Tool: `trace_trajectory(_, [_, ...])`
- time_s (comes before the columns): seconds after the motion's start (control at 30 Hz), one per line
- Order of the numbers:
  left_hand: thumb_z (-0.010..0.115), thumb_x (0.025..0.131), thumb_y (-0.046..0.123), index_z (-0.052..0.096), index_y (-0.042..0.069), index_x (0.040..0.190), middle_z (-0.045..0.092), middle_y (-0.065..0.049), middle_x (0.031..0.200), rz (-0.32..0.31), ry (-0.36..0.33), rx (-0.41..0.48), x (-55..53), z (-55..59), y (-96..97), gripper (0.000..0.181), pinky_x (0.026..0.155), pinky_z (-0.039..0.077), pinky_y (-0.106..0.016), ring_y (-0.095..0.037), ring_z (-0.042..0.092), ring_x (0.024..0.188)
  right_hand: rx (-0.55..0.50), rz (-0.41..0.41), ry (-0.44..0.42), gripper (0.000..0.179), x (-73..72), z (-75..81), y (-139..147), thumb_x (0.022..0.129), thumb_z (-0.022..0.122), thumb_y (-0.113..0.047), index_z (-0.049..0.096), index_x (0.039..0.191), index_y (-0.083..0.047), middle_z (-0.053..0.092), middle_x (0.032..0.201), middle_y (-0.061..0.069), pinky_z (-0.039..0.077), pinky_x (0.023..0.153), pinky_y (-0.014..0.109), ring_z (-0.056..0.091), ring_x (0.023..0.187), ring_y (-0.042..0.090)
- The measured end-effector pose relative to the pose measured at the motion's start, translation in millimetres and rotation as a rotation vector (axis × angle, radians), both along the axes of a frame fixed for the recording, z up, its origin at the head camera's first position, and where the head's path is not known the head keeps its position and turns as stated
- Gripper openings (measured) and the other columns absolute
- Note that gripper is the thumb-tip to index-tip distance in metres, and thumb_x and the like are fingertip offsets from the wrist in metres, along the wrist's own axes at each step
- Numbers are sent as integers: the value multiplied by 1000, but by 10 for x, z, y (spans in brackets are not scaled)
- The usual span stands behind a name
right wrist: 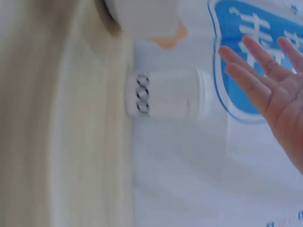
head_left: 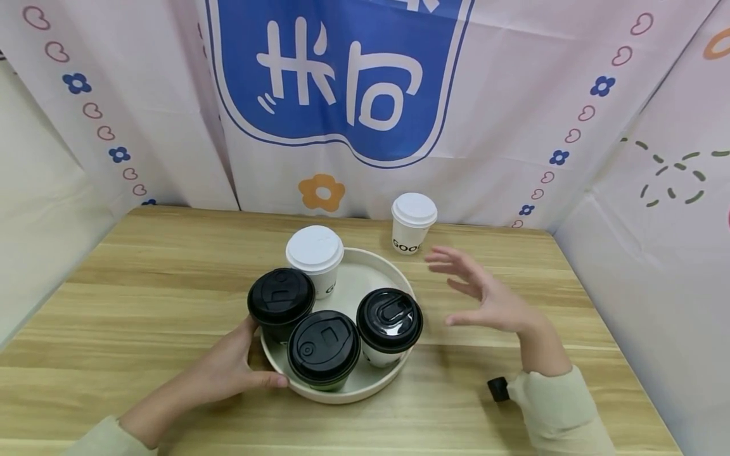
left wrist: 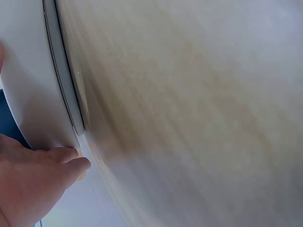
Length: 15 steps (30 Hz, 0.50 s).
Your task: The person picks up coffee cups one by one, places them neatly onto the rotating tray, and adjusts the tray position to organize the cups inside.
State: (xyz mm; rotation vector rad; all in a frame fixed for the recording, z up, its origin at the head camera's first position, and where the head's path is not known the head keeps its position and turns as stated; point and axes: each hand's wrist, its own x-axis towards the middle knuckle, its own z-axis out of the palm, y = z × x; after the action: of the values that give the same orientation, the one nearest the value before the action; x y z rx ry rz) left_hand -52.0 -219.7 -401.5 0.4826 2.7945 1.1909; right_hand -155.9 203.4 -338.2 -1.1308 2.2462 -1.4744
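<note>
A round cream tray stands on the table. My left hand grips its left edge, thumb against the rim and the other fingers partly hidden by a cup. On the tray are a white-lidded paper cup, a dark cup with a matte black lid, a green cup with a matte black lid and a white cup with a glossy black lid. Right of the tray, my right hand hovers with fingers spread and holds nothing. Beyond it a white-lidded cup stands off the tray.
The wood-grain table runs back to a printed cloth backdrop. Pale side walls flank it. A small black block shows at the right sleeve's cuff.
</note>
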Motion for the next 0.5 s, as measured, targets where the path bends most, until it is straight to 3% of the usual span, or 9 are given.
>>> trace_trajectory(0.2, [90, 65, 49, 24, 5, 154, 46, -20, 150, -8, 6, 10, -9, 3, 2, 118, 107, 39, -58, -35, 48, 135, -39, -127, 1, 99, -199, 91, 257, 76, 73, 17, 21, 157, -8, 38, 156, 12, 28, 112, 65, 42, 142, 24])
trace_trajectory(0.5, [90, 65, 49, 23, 3, 154, 44, -22, 151, -13, 6, 13, -12, -8, -8, 120, 108, 36, -62, -38, 45, 137, -53, -280, -48, 87, -467, 58, 424, 86, 70, 8, 28, 156, -20, 39, 154, 8, 23, 111, 74, 43, 140, 24])
